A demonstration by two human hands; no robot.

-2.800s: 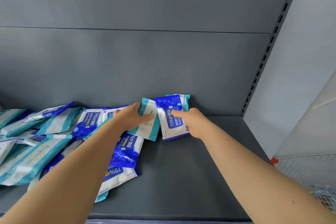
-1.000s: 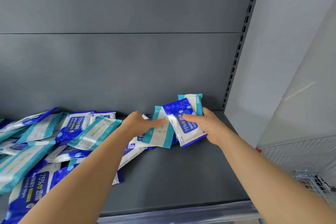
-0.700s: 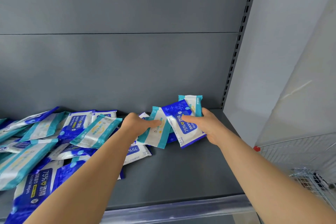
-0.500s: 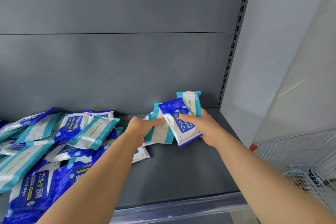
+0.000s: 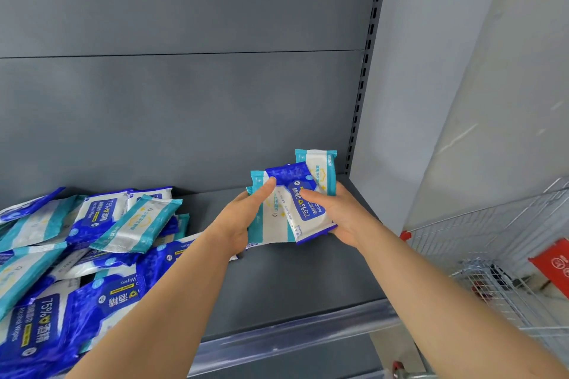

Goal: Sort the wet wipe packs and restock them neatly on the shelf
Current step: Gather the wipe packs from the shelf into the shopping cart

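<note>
Matte grey shelf (image 5: 292, 280): left hand (image 5: 243, 218) grips teal pack (image 5: 271, 221), right hand (image 5: 341, 215) grips glossy blue pack (image 5: 308, 203).

The centre blue pack (image 5: 308, 209), right of the frame's middle, reads "75%", Chinese characters and "Alco…". The large blue pack (image 5: 37, 326) at lower left reads "75%" and "Alcohol Wipes", turned sideways. The smaller blue pack (image 5: 101, 212) at middle left carries the same wording. The print on the teal pack (image 5: 272, 221) is too small to read.
</note>
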